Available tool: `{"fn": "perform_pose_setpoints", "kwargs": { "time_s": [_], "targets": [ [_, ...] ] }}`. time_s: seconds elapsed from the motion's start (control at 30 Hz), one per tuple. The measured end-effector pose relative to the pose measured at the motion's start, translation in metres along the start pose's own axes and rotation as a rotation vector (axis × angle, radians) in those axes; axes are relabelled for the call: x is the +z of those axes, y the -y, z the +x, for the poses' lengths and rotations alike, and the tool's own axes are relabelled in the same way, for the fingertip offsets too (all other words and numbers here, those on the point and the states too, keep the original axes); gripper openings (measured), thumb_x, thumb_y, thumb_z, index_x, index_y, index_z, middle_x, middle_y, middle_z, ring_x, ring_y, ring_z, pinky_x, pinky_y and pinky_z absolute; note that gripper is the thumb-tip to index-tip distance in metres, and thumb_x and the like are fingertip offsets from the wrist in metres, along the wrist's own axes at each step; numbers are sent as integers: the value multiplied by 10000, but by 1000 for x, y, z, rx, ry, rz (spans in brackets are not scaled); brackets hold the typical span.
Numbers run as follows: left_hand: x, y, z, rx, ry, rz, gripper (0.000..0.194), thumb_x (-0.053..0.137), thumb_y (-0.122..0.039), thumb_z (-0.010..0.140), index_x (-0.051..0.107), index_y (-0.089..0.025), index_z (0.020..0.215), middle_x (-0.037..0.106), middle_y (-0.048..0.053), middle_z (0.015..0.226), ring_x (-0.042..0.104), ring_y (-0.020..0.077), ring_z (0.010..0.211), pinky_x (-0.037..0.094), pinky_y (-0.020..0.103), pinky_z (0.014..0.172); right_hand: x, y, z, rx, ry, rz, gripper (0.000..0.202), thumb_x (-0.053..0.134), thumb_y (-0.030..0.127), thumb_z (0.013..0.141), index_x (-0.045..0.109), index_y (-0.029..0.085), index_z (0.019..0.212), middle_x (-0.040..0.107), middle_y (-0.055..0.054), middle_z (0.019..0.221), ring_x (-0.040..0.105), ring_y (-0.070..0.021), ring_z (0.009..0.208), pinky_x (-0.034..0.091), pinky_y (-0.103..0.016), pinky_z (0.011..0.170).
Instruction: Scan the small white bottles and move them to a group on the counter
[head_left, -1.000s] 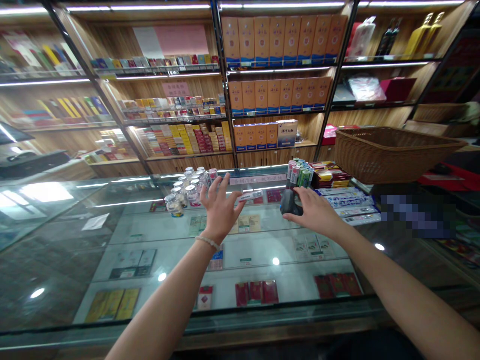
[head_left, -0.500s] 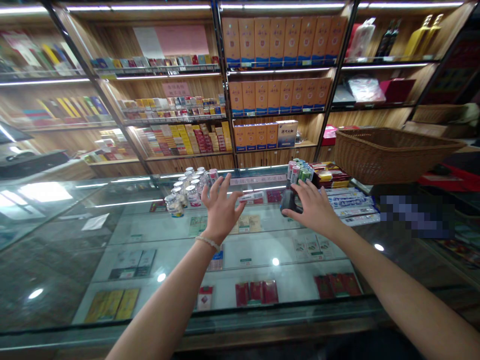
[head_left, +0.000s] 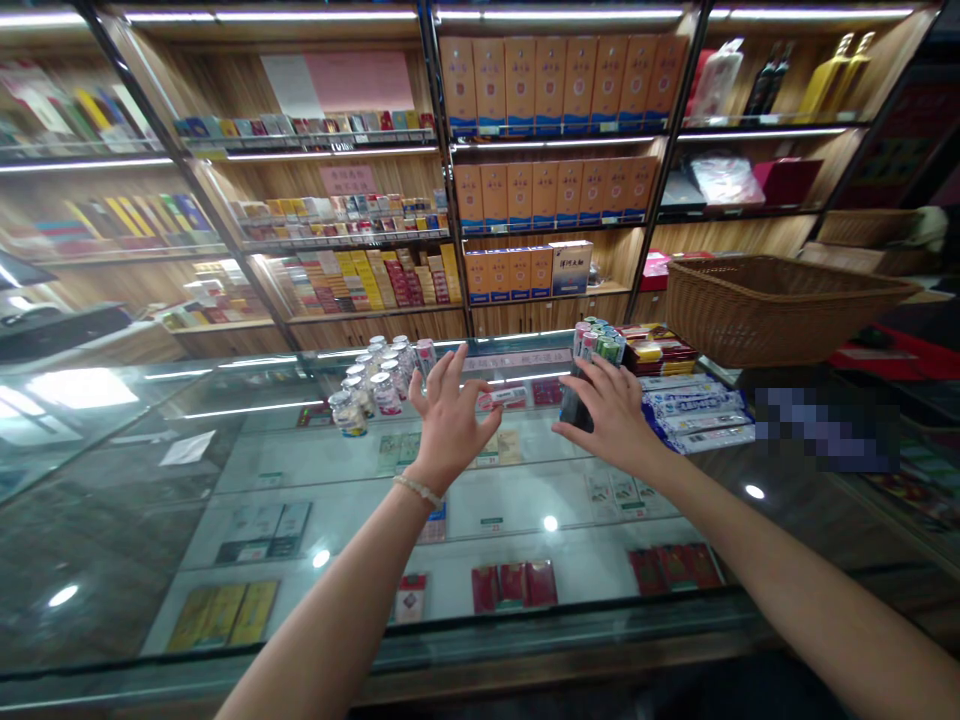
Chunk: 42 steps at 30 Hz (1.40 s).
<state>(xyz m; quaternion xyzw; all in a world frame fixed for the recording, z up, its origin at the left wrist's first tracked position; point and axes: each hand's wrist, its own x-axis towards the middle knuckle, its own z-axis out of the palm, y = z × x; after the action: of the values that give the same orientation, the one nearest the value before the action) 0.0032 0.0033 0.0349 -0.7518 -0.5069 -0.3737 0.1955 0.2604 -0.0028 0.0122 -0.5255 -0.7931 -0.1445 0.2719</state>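
Note:
My left hand (head_left: 454, 425), with a beaded bracelet, is over the middle of the glass counter. Its thumb and forefinger pinch the end of a small white packet with red markings (head_left: 511, 397); the other fingers are spread. To its left stand several small clear jars with white lids (head_left: 386, 392). My right hand (head_left: 609, 412) is at a black block-like holder (head_left: 576, 408), thumb and fingers apart in front of it. Colourful cylindrical tubes (head_left: 592, 340) stand upright just behind those fingers. Whether the fingertips touch the tubes or the holder is hard to see.
Right of my right hand lie blue-and-white packets (head_left: 697, 410) and red-yellow packs (head_left: 660, 350). A wicker basket (head_left: 780, 310) stands beyond them. Flat packs lie beneath the counter glass (head_left: 525, 520). Shelves at the back hold orange boxes (head_left: 551, 85).
My right hand has shifted slightly left, and its thumb has moved out from the front of the black holder. My left hand has moved slightly right, still pinching the white packet.

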Motion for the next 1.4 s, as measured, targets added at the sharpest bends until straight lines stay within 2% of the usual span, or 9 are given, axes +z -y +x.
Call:
{"fn": "perform_pose_setpoints", "kwargs": {
  "time_s": [0.23,0.47,0.67,0.97,1.2,1.4],
  "targets": [
    [-7,-4,1,-6,40,-38,140,711,-318,823,676,-237,931,401,101,1624,357,348,1472,63,641,1235,-1,11,6,-53,-41,28,479,589,532,937,622,253,1325,442,-134,1574,288,-337,1487,194,-567,1181],
    [-11,-8,2,-6,90,-40,132,717,-325,820,683,-238,914,390,87,1632,340,350,1482,70,634,1240,-3,31,27,-71,-87,154,292,690,436,904,724,312,1166,487,-101,1538,319,-332,1477,273,-563,1147],
    [-8,-4,0,4,124,-63,161,724,-348,826,706,-252,954,372,77,1641,307,356,1499,66,650,1231,0,44,42,-101,-19,163,159,726,391,884,767,317,1020,445,-87,1580,265,-367,1508,226,-646,1142],
    [-6,-7,-1,22,160,-109,141,737,-313,816,717,-277,951,390,42,1632,313,334,1497,37,630,1245,12,44,38,-95,12,186,124,713,392,890,768,290,936,452,-81,1582,268,-367,1506,227,-648,1140],
    [-4,-6,0,-70,154,-159,329,781,-394,813,721,-306,1125,402,76,1623,320,342,1496,130,643,1227,14,40,34,-6,-29,277,126,715,388,879,765,282,926,439,-76,1591,245,-368,1514,224,-649,1137],
    [1,-6,-1,-107,172,-183,203,767,-363,836,762,-311,1032,429,56,1609,325,347,1495,171,662,1212,14,39,30,37,-35,327,192,688,436,890,771,276,955,433,-81,1596,261,-372,1507,239,-635,1131]
  ]
}}
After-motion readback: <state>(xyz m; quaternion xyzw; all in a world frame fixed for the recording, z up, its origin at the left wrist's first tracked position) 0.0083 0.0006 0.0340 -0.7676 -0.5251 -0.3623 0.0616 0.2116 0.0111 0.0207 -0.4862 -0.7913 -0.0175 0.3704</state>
